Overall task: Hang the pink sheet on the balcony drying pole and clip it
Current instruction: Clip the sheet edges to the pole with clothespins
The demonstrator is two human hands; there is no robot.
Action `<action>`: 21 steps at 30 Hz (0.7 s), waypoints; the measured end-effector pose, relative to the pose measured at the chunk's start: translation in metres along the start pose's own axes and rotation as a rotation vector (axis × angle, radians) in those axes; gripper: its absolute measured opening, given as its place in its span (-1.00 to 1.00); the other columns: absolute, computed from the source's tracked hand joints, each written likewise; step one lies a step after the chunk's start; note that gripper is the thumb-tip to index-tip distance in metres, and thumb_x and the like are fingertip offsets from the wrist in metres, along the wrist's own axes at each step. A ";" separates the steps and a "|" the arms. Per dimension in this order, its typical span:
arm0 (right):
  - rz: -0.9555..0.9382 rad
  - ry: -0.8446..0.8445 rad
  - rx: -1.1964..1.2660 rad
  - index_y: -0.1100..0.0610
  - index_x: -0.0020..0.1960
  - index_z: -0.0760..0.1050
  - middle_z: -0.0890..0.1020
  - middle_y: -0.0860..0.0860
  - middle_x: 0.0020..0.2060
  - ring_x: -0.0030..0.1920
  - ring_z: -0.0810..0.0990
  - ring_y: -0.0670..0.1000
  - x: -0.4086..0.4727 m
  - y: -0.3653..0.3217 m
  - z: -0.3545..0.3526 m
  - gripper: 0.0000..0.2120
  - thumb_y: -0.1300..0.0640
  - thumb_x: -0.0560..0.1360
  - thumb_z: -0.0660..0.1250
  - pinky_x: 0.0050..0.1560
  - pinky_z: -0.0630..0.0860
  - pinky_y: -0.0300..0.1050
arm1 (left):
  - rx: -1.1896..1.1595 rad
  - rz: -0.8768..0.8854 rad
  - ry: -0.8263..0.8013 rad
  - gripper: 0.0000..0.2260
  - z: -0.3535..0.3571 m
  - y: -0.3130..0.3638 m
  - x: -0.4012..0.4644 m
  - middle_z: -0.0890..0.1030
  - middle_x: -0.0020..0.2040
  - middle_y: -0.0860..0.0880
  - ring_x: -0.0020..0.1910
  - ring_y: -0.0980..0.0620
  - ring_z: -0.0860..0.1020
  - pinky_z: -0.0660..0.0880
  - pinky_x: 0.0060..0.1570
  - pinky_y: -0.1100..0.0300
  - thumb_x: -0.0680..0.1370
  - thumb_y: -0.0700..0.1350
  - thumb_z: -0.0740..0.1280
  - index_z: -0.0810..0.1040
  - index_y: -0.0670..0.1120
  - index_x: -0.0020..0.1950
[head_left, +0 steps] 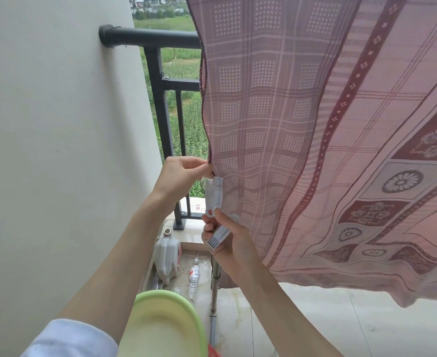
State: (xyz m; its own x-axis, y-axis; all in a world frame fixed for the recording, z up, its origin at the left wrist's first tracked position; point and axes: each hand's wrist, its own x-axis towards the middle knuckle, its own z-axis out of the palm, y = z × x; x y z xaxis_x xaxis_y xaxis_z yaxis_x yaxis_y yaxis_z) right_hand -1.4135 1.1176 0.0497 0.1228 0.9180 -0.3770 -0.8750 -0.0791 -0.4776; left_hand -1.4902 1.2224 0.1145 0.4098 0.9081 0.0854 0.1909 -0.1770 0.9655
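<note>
Sheet (315, 150) was already hung up — edge pinched closed in the left hand (180, 173), clip (215, 193) gripped by the right hand (227, 238), clipping apparently not finished yet.

Pink sheet (315, 140): your thin checked fabric with maroon floral borders, hanging draped across the right of the frame, left edge vertical at centre. White clip (215, 193): upright at that edge, lower centre.

Sheet (315, 124) right of railing (160, 99)
</note>
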 end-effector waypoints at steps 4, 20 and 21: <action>-0.014 -0.020 0.090 0.29 -0.10 0.51 0.60 0.12 -0.37 -0.45 0.50 -0.08 0.004 -0.006 0.001 -0.84 0.25 0.34 0.34 -0.40 0.49 -0.32 | -0.036 -0.003 0.013 -0.92 0.003 -0.003 -0.001 0.67 -0.26 0.05 -0.26 0.30 0.59 0.41 -0.28 0.57 0.43 -0.06 0.42 0.66 -0.05 -0.21; 0.042 0.273 -0.645 0.21 -0.20 0.49 0.47 0.03 -0.49 -0.49 0.41 -0.07 0.043 0.024 -0.112 -0.94 0.27 0.39 0.38 -0.37 0.41 -0.19 | -0.043 -0.219 0.008 -0.77 0.020 -0.171 -0.028 0.62 -0.09 0.08 -0.13 0.15 0.52 0.44 -0.12 0.24 0.53 -0.23 0.27 0.57 0.12 -0.05; 0.014 0.344 -0.827 0.21 -0.25 0.48 0.41 0.00 -0.55 -0.52 0.37 -0.07 0.051 0.028 -0.125 -0.91 0.28 0.41 0.35 -0.37 0.37 -0.20 | -0.014 -0.260 -0.020 -0.77 0.026 -0.192 -0.032 0.62 -0.04 0.05 -0.11 0.16 0.51 0.47 -0.06 0.20 0.53 -0.25 0.26 0.57 0.08 0.00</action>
State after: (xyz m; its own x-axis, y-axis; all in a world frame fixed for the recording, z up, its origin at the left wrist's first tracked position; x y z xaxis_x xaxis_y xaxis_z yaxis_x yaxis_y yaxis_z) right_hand -1.3731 1.1134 -0.0818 0.3643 0.7583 -0.5406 -0.2764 -0.4663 -0.8403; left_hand -1.5167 1.2180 -0.0802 0.3667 0.9146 -0.1705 0.2794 0.0666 0.9579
